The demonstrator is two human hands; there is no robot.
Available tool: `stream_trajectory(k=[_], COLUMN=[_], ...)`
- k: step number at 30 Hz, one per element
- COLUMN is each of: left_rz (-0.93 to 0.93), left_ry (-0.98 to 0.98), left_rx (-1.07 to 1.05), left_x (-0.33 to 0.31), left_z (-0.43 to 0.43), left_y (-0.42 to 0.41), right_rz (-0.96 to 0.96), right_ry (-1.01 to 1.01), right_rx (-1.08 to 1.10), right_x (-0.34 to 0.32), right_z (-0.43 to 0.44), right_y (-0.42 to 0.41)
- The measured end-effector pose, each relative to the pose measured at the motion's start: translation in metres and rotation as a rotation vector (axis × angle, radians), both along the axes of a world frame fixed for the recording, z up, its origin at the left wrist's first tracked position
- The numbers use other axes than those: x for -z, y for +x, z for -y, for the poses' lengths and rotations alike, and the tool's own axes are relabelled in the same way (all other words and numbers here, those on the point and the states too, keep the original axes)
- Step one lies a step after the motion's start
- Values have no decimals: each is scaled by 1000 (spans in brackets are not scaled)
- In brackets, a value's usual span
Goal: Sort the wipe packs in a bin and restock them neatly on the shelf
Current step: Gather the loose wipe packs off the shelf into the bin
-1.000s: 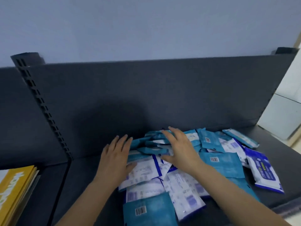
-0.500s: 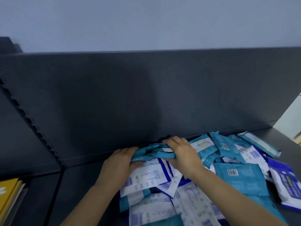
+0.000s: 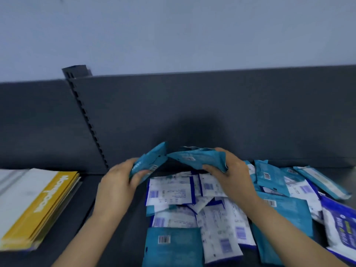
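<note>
On the dark shelf (image 3: pixel 134 224), at the back of a loose heap (image 3: pixel 192 209), the wipe packs being sorted are split between two hands: the left hand (image 3: pixel 117 182) pinches one teal pack (image 3: pixel 152 160) by its lower end, thumb against curled fingers, and the right hand (image 3: pixel 231 176) grips a teal bundle (image 3: pixel 198 158) with its fingers wrapped round the right end. The two loads tilt toward each other, their raised ends meeting or nearly so above the heap. The likely trouble is slippage. The pouches look slick and are held only by their ends, so one could slide out of the bundle and drop back among the unsorted ones, undoing the sorting; a forearm dragged across the heap could also push the nearest packs toward the front (that edge is out of view). Counted: one pack on the left, at least two on the right – blur hides the layers – about five teal ones lying flat, six or seven white-backed with a blue border, and one dark-blue-and-white at the far right. Behind stands one back panel (image 3: pixel 212 105) with one slotted upright (image 3: pixel 86 120); to the left lies one stack of yellow booklets (image 3: pixel 44 205). No bin shows.
</note>
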State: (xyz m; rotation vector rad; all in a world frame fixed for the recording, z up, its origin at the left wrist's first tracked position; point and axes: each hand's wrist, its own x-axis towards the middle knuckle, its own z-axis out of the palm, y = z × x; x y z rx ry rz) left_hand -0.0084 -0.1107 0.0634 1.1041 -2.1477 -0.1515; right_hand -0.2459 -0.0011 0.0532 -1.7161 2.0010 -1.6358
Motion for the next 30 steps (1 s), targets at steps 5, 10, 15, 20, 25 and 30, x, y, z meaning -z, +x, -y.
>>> stream_trajectory(k=[5, 10, 15, 20, 25, 30], left_rz=[119, 116, 9, -43, -86, -61], left_ry=[-4, 29, 129, 155, 195, 237], left_rx=[-206, -302, -515, -703, -867, -1033], left_x=[5, 3, 3, 8, 21, 26], left_z=[-59, -112, -149, -195, -243, -295], left_y=[40, 88, 156, 243, 344, 451], right_rz=[39, 39, 106, 68, 91, 9], right_ry=[46, 35, 96, 147, 165, 174], right_rx=[-170, -329, -428, -583, -765, -920], right_x=[7, 6, 2, -1, 2, 10], right_z=[-30, -44, -40, -37, -40, -54], right_y=[19, 58, 120, 209, 317, 447])
